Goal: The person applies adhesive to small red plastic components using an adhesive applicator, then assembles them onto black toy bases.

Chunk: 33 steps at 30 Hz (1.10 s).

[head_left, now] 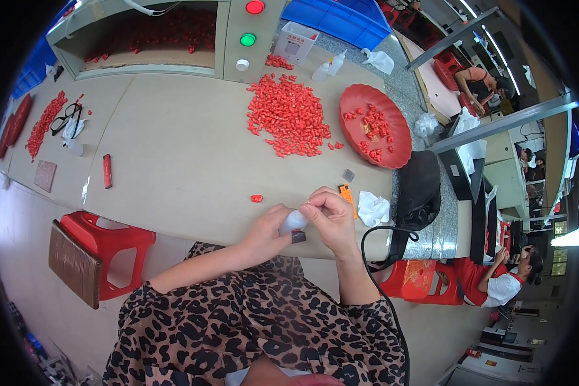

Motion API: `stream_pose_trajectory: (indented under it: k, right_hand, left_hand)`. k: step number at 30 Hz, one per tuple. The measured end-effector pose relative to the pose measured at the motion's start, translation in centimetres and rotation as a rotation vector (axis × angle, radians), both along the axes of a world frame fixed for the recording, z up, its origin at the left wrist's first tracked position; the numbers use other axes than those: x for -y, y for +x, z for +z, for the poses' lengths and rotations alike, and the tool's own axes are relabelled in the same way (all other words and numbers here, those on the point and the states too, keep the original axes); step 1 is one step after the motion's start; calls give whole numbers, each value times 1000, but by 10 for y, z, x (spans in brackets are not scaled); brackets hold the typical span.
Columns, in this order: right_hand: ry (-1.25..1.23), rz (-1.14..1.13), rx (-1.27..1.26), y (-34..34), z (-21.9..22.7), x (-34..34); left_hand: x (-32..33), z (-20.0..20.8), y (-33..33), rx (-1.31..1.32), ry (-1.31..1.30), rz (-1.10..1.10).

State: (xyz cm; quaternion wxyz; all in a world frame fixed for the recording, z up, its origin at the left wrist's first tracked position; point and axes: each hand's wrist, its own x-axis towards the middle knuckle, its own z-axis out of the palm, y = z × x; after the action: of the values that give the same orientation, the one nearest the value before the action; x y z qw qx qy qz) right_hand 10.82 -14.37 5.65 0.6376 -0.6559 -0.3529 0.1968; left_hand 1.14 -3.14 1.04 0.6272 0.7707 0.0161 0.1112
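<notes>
My left hand is closed around a small white plastic bottle, held just above the near edge of the table. My right hand is beside the bottle's top end, thumb and forefinger pinched together. What those fingertips hold is too small to make out. One small glossy red piece lies alone on the table beyond my left hand. Farther off spreads a heap of similar red pieces. To its right, a red scalloped tray carries more of them.
Right of my hands are an orange packet, crumpled white tissue, a black bag and a black cable. White bottles stand beyond the heap. A grey machine is at the back. Red stools flank the table; other people sit at right.
</notes>
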Motion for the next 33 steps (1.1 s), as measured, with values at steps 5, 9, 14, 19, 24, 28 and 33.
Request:
stream_pose_trajectory:
  k: [5, 9, 14, 19, 24, 28, 33]
  right_hand:
    - [-4, 20, 3, 0, 3, -2]
    - [-11, 31, -40, -1, 5, -2]
    - [-41, 55, -33, 1, 4, -4]
    - [-38, 85, -43, 1, 8, -8]
    - [-57, 109, -103, 3, 12, -9]
    - [-100, 181, -135, 5, 15, -10]
    - [-174, 292, -6, 27, 23, -11]
  left_hand:
    - [-1, -1, 0, 31, 0, 3]
    - [-1, -3, 0, 25, -10, -5]
    - [-2, -4, -1, 35, -27, 6]
    - [-4, -3, -2, 35, -53, 18]
    - [-5, 0, -3, 2, -74, 15]
    - [-5, -4, -5, 10, -140, 22]
    - [-6, -6, -5, 32, -122, 35]
